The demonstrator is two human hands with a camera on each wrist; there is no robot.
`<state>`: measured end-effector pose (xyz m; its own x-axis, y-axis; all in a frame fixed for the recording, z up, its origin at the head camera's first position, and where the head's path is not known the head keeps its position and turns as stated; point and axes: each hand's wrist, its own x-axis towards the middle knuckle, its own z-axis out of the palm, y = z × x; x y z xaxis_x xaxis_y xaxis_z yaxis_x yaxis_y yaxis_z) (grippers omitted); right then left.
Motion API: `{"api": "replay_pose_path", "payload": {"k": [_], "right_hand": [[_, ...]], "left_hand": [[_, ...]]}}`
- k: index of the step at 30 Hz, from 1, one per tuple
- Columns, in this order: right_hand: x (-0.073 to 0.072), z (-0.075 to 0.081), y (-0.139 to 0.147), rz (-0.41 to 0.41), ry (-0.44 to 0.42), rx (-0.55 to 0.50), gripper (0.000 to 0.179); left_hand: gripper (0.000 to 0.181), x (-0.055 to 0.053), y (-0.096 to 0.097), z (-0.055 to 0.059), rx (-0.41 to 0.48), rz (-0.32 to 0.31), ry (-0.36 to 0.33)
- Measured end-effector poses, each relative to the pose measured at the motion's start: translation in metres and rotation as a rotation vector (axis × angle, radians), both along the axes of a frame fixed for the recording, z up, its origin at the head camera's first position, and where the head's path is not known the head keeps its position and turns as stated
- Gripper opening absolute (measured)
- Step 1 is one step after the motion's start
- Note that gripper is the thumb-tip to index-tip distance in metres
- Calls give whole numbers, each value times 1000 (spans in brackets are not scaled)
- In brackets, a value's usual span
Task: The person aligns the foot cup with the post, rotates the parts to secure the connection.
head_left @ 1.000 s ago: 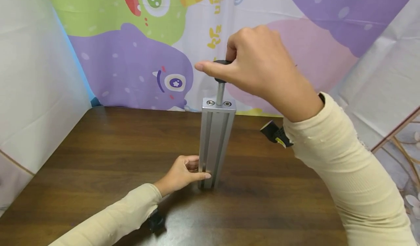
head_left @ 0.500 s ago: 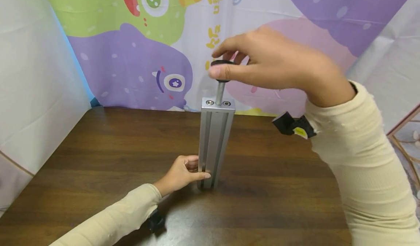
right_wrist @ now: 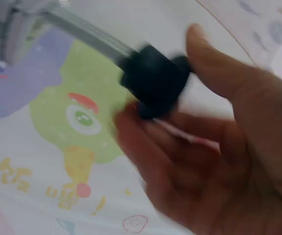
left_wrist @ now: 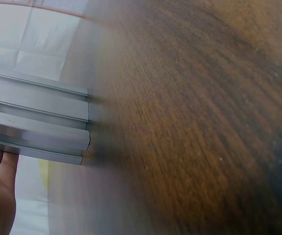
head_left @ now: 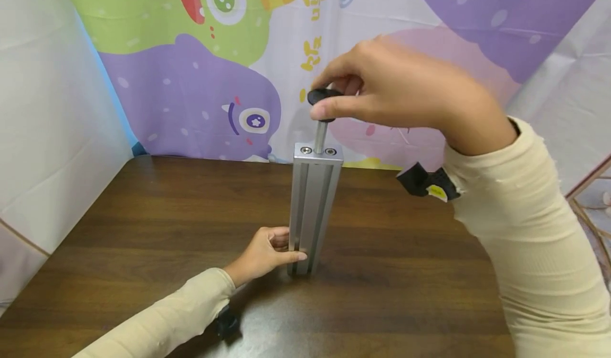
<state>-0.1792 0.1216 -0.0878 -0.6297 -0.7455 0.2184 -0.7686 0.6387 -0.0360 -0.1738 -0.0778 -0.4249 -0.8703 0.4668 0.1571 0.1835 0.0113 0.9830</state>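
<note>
Hands on an upright aluminium bar [head_left: 312,209] — one at its foot, one at the black knob [head_left: 322,97] on top.

The right hand [head_left: 396,90] pinches the knob between thumb and fingertips, above the steel shaft [head_left: 320,137] rising from the bar's top end; compared with half a second ago, the thumb sits a little further along the knob and the fingers have closed in, while a second ago the fist lay over it. The left hand [head_left: 267,252] grips the bar's base on the wooden table [head_left: 167,215] — unmoved, as is the bar, standing mid-table before the cartoon backdrop [head_left: 200,71].
</note>
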Motion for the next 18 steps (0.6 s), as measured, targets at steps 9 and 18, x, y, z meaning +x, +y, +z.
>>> {"api": "replay_pose_path", "payload": {"k": [9,18], "right_hand": [[13,-11,-19,-313,203,-113,72],[15,-14,-19,-306,211,-111,68]], "left_hand": [[40,1,0,1,9,-1,-8],[40,0,0,2,19,-6,-12]]}}
